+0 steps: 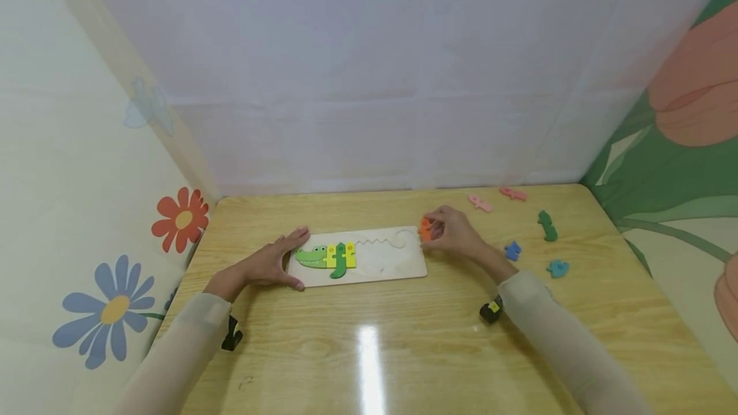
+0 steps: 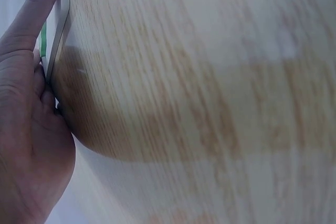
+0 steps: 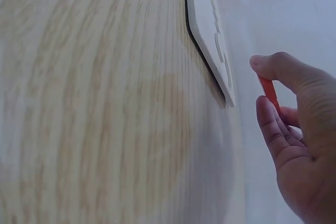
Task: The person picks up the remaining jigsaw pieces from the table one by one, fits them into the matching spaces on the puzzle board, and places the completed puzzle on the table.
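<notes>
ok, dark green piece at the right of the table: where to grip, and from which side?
Probably best pinched across its middle, on the two long edges, coming from above. The dark green piece is longer than wide and seems to lie flat on the table, long axis running roughly front to back; no other piece touches it, so both edges look free.
</notes>
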Demonstrator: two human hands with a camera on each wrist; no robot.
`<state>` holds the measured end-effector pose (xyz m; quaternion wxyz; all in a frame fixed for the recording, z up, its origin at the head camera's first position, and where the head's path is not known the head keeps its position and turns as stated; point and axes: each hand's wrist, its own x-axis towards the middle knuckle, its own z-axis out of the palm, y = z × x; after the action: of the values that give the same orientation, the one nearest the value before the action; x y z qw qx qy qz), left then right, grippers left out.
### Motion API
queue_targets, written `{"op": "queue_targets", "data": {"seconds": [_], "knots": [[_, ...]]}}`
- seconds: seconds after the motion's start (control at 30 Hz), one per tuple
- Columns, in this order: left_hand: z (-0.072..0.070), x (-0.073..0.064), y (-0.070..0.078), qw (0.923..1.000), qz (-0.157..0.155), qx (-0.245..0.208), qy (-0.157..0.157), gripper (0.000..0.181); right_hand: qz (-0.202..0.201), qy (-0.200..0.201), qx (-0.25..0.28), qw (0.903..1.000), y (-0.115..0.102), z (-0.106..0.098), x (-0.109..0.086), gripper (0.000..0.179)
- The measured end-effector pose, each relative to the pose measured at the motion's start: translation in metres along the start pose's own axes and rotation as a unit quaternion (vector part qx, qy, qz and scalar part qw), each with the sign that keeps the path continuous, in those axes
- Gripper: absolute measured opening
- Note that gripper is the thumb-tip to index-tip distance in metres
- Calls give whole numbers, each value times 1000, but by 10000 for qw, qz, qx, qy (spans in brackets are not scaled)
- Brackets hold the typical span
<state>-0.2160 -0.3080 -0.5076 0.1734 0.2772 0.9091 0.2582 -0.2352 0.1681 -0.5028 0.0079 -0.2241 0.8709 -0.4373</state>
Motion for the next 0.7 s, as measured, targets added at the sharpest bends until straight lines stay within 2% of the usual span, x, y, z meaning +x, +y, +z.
{"op": "queue_targets", "data": {"seconds": [0.27,0.7], "knots": [[1,-1,1,10000,0,22,-3,123,-157,-98,14,9998,-9,11,2,67],[1,0,1,10000,24,49,7,123,-57,-338,63,9994,-18,26,4,71]]}}
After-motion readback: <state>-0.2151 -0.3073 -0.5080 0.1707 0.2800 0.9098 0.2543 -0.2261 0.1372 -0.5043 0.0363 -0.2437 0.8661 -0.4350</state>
